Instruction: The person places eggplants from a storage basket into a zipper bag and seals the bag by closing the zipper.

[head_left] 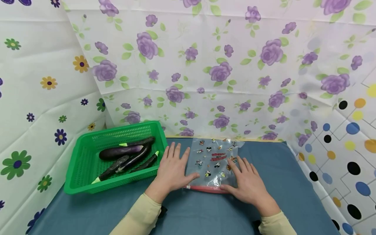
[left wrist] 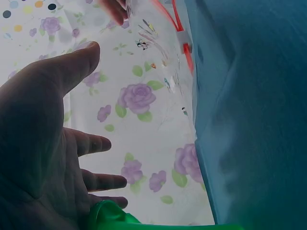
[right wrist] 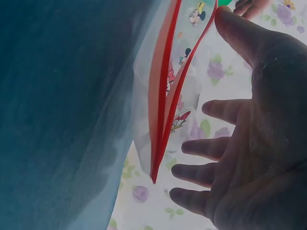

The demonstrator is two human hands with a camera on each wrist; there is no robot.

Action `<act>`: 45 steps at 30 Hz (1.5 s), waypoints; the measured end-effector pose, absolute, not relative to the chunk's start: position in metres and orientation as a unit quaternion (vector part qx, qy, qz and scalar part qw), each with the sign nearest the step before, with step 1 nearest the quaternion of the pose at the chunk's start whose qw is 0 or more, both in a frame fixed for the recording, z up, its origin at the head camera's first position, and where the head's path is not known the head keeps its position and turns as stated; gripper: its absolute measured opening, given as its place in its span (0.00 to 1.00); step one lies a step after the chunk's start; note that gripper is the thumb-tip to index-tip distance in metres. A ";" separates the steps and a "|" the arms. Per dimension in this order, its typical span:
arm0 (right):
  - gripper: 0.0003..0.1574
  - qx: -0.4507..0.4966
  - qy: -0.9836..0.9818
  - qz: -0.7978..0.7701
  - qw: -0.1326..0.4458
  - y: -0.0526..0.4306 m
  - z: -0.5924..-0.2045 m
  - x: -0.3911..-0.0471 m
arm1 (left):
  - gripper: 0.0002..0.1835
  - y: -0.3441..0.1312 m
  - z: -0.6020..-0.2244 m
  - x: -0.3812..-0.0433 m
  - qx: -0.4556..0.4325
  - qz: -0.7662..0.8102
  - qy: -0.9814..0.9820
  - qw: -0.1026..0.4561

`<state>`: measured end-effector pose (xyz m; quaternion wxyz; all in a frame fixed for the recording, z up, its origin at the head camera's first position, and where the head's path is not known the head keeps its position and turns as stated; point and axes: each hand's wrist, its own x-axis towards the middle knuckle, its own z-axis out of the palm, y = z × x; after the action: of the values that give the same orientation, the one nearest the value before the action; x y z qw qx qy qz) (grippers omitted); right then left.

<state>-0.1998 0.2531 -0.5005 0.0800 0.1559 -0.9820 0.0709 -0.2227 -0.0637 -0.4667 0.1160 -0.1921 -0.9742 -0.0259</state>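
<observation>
A see-through plastic zip bag [head_left: 210, 178] with small cartoon prints lies on the blue cloth, its red zip edge [head_left: 208, 189] towards me. In the right wrist view the two red strips [right wrist: 163, 86] stand apart, so the bag's mouth gapes a little. A white slider [left wrist: 183, 40] sits at one end of the zip in the left wrist view. My left hand [head_left: 173, 169] is spread at the bag's left side, next to the basket's corner. At the bag's right edge is my right hand [head_left: 249, 184], fingers extended and thumb by the zip. Neither hand grips anything.
To the left stands a green plastic basket [head_left: 117, 129] holding several dark eggplants [head_left: 117, 152], some with green ends. Blue cloth [head_left: 282, 173] covers the table. Behind it hangs a floral sheet [head_left: 182, 75]; a dotted sheet [head_left: 346, 147] borders the right side.
</observation>
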 end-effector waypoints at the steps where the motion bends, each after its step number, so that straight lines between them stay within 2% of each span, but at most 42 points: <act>1: 0.68 0.155 -0.982 0.069 0.079 0.254 -0.501 -0.199 | 0.58 -0.064 -0.467 -0.223 -0.192 -0.029 -0.974 0.116; 10: 0.68 0.148 -0.985 0.063 0.064 0.263 -0.508 -0.194 | 0.58 -0.073 -0.467 -0.223 -0.185 -0.039 -0.973 0.135; 17: 0.69 0.143 -0.985 0.083 0.052 0.265 -0.510 -0.192 | 0.60 -0.080 -0.468 -0.225 -0.171 -0.029 -0.976 0.129; 45: 0.74 0.134 -0.983 0.123 -0.030 0.273 -0.517 -0.198 | 0.58 -0.105 -0.458 -0.227 -0.148 -0.051 -0.981 0.118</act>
<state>-0.1976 0.2732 -0.5170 -0.0297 0.1337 -0.9829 0.1230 -0.2275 -0.1047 -0.4581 0.1179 -0.1476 -0.9807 -0.0509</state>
